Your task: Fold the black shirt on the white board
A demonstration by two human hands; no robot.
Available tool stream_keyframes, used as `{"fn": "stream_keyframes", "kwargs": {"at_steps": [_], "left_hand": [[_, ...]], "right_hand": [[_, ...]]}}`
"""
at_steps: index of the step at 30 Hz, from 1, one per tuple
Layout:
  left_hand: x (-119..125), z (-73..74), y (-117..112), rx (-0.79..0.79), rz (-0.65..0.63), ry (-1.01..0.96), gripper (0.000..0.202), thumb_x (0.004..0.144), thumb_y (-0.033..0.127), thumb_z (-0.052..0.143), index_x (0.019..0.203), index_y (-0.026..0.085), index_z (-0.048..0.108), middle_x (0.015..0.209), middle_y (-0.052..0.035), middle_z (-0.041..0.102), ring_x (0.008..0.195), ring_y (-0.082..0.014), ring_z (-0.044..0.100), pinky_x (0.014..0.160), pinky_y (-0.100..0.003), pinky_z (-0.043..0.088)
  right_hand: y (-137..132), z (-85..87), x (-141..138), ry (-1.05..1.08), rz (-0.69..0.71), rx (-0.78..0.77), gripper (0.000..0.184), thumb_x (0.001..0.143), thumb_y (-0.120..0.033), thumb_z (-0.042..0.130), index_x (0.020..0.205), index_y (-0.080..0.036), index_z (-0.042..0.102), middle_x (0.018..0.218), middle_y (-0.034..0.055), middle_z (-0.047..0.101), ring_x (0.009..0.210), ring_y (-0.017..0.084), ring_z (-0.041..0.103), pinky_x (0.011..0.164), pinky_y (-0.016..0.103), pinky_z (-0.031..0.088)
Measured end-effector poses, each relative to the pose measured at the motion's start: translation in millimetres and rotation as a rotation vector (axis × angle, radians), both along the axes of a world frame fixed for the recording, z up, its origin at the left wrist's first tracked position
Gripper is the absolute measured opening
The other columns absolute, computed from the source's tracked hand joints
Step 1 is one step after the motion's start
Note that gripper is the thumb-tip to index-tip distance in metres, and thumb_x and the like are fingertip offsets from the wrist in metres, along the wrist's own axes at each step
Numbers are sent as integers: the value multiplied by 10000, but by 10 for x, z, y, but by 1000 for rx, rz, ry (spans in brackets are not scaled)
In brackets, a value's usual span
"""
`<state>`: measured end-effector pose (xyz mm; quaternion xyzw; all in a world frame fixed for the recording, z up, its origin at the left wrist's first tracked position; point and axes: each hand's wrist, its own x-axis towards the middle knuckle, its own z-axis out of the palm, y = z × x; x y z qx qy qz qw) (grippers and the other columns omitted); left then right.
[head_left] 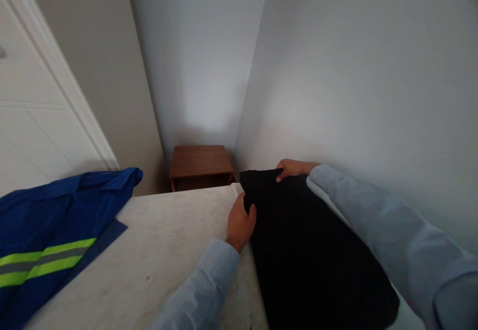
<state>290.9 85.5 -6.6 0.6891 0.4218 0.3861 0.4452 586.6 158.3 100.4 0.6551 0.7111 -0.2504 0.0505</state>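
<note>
A piece of black cloth [306,255], perhaps a garment, lies spread along the right side of the pale, stained surface [179,240]. At its left edge, near the far corner, my left hand [241,220] pinches the fabric between thumb and fingers. My right hand [293,169] grips the far edge, thumb on top and the fingers partly hidden. Both arms wear light blue sleeves. Which kind of garment the cloth is, I cannot tell.
Blue workwear [67,220] with yellow-green and grey reflective bands lies at the left. Beyond the far edge, low in the corner, stands a brown wooden side table [201,161]. A grey wall [366,71] runs close along the right. A white door [33,106] is at the left.
</note>
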Motion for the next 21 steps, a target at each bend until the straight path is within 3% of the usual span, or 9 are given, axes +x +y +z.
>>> {"fn": "stream_keyframes", "kwargs": {"at_steps": [8,15,21], "left_hand": [[44,-90,-8,28,80,8,568,890,244,521,1425,71,440,1425,-214,568,1328,-295,549,1159,-468,422],[86,-38,-92,80,127,-7,585,930,314,493,1454,70,403,1485,-229,499,1397,-304,484,1198,-498,387],[88,-20,-98,234,114,151,591,914,211,500,1478,66,397,1534,-244,424,1457,-317,417,1211,-509,382]], "right_hand": [[369,-112,-27,-71,6,-1,470,612,-547,787,869,-153,793,823,75,765,798,257,695,696,299,494],[427,-167,-76,-118,67,6,347,689,-414,785,927,-161,793,865,67,775,829,249,712,718,287,505],[369,-400,-1,-169,106,168,365,838,-403,697,1140,-204,747,1140,104,753,1076,286,680,918,344,507]]}}
